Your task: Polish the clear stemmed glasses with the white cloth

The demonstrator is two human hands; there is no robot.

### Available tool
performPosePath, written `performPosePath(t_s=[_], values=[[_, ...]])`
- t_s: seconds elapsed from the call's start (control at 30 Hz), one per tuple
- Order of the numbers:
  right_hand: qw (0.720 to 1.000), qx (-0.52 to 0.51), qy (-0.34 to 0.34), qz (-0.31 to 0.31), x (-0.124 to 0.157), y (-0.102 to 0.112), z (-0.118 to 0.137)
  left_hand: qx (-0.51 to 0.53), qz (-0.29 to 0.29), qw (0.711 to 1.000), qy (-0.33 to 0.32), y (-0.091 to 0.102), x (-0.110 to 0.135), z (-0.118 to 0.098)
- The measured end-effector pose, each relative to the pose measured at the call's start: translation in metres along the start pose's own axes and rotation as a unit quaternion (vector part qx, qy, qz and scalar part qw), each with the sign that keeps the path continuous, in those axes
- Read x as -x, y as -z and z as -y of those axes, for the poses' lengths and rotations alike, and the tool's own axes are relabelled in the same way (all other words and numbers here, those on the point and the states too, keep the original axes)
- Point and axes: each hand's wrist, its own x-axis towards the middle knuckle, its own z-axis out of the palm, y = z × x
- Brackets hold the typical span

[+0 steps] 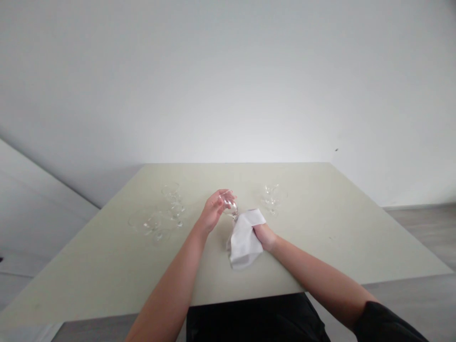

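My left hand (pixel 213 211) is curled round the bowl of a clear stemmed glass (pixel 230 205), held tilted above the middle of the pale table (pixel 320 247). My right hand (pixel 264 236) grips a white cloth (pixel 244 240), and the cloth is wrapped about the lower end of the same glass. Both forearms reach in from the near edge.
Several clear glasses (pixel 162 218) stand in a cluster on the left part of the table. Another clear glass (pixel 271 197) stands to the right of my hands. A plain white wall rises behind the table, and grey floor shows at the right.
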Motion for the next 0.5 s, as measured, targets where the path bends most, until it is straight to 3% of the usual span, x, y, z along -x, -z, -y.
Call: performPosePath(t_s=[0.13,0.3,0.5], values=[[0.998,-0.039,-0.017,-0.050,-0.006,0.003,-0.005,0.006,-0.069,0.995,-0.065,-0.001,-0.001,-0.002],[0.998,-0.036,-0.031,-0.029,-0.009,0.005,-0.011,-0.019,-0.056,0.995,-0.075,-0.007,0.004,-0.007],[0.998,-0.019,0.015,-0.060,-0.014,0.007,-0.015,-0.053,-0.045,0.994,-0.088,-0.006,0.006,-0.009]])
